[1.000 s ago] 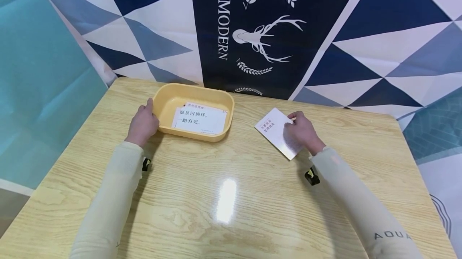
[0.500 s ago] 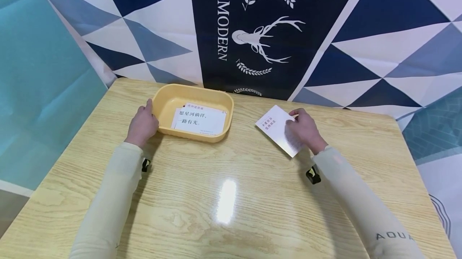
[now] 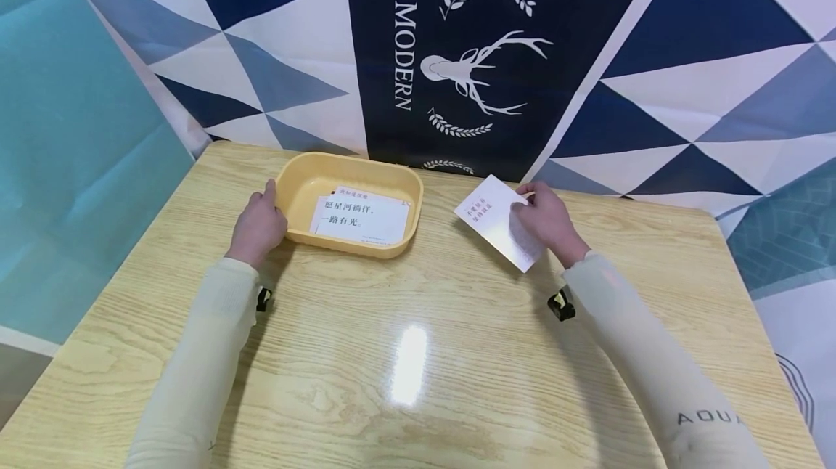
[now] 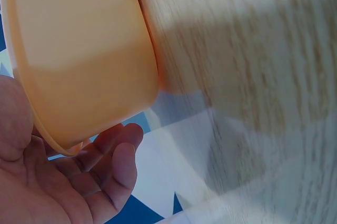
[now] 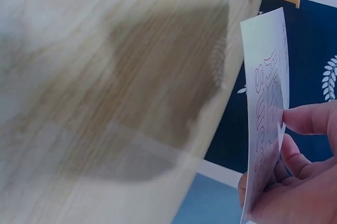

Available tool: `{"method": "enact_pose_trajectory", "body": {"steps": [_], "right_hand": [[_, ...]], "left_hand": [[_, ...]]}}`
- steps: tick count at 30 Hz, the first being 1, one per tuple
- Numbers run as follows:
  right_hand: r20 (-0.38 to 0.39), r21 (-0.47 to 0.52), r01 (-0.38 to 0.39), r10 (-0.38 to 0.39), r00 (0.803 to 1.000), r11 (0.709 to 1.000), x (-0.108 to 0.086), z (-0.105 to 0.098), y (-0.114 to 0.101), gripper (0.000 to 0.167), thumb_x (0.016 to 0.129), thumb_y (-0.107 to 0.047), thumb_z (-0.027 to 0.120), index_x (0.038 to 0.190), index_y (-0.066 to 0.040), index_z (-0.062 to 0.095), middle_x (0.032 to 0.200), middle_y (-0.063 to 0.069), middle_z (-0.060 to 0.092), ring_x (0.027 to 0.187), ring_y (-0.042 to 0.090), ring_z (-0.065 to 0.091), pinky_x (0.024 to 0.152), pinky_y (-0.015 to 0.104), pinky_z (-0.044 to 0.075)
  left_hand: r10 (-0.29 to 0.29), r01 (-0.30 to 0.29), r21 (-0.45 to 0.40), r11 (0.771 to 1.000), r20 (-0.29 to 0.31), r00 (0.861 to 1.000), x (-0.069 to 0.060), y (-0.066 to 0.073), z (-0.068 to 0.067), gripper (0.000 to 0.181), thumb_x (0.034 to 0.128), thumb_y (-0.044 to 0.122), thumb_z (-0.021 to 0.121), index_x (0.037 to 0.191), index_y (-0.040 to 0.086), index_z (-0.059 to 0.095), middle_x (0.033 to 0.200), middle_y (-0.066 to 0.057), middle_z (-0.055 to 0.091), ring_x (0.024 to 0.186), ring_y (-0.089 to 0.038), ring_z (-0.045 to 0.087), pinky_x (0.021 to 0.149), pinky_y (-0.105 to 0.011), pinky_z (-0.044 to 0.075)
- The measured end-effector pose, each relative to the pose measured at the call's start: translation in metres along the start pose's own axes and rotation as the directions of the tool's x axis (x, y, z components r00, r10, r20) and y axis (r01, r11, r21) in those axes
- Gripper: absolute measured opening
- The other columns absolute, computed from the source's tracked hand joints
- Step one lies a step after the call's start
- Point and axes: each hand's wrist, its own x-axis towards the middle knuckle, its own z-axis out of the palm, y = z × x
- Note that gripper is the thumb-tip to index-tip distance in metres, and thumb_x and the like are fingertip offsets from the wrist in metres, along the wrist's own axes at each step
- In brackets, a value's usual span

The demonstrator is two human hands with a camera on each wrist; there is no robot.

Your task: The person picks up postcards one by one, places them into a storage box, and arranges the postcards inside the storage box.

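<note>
A shallow yellow plastic basin (image 3: 305, 208) stands at the back left of the table, with several white printed cards (image 3: 367, 218) lying inside. My left hand (image 3: 258, 226) grips the basin's left rim; in the left wrist view the thumb is on one side of the rim and the fingers (image 4: 100, 174) are on the other. Right of the basin, my right hand (image 3: 547, 222) pinches a white card (image 3: 493, 211) with small reddish lettering by its right side, held above the table. The right wrist view shows outlined letters on the card's underside (image 5: 263, 103).
The wood-grain table (image 3: 326, 353) reaches back to a patterned wall covering (image 3: 470, 55) with a deer head print. Each wrist bears a small black device (image 3: 562, 305) below the sleeve. A bright light reflection (image 3: 409, 365) lies on the tabletop.
My right hand has moved the card slightly away from me and a little left, and its edge has come up off the table. The left hand and basin stay put.
</note>
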Motion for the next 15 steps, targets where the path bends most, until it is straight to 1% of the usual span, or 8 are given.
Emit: {"method": "enact_pose_trajectory", "body": {"steps": [4, 8, 15], "right_hand": [[-0.002, -0.004, 0.017, -0.017, 1.000, 1.000, 0.001, 0.001, -0.009, 0.040, 0.087, -0.016, 0.043, 0.123, 0.001, 0.048, 0.111, 0.019, 0.048, 0.099, 0.031, 0.044, 0.087, 0.041, 0.036], [-0.005, 0.004, 0.050, -0.050, 0.999, 0.999, 0.004, 0.002, -0.019, 0.038, 0.087, -0.014, 0.043, 0.121, 0.001, 0.049, 0.104, 0.016, 0.048, 0.096, 0.029, 0.043, 0.085, 0.038, 0.035], [-0.006, -0.008, 0.128, -0.128, 0.992, 0.992, 0.008, 0.009, -0.043, 0.037, 0.086, -0.013, 0.044, 0.119, 0.002, 0.050, 0.105, 0.016, 0.048, 0.097, 0.028, 0.043, 0.089, 0.040, 0.036]], "left_hand": [[-0.005, 0.005, -0.003, 1.000, 0.008, 1.000, 0.000, 0.000, 0.000, 0.060, 0.0930, 0.006, 0.025, 0.148, -0.006, 0.004, 0.134, -0.040, 0.032, 0.108, -0.047, 0.049, 0.093, -0.056, 0.040], [-0.009, 0.009, -0.003, 1.000, 0.009, 1.000, 0.000, 0.000, 0.000, 0.060, 0.0933, 0.006, 0.025, 0.148, -0.005, 0.004, 0.134, -0.040, 0.032, 0.108, -0.046, 0.049, 0.093, -0.055, 0.040], [-0.001, 0.001, 0.010, 1.000, 0.000, 1.000, 0.000, 0.000, 0.001, 0.060, 0.0933, 0.006, 0.025, 0.148, -0.006, 0.004, 0.133, -0.040, 0.033, 0.109, -0.046, 0.048, 0.094, -0.055, 0.040]]}}
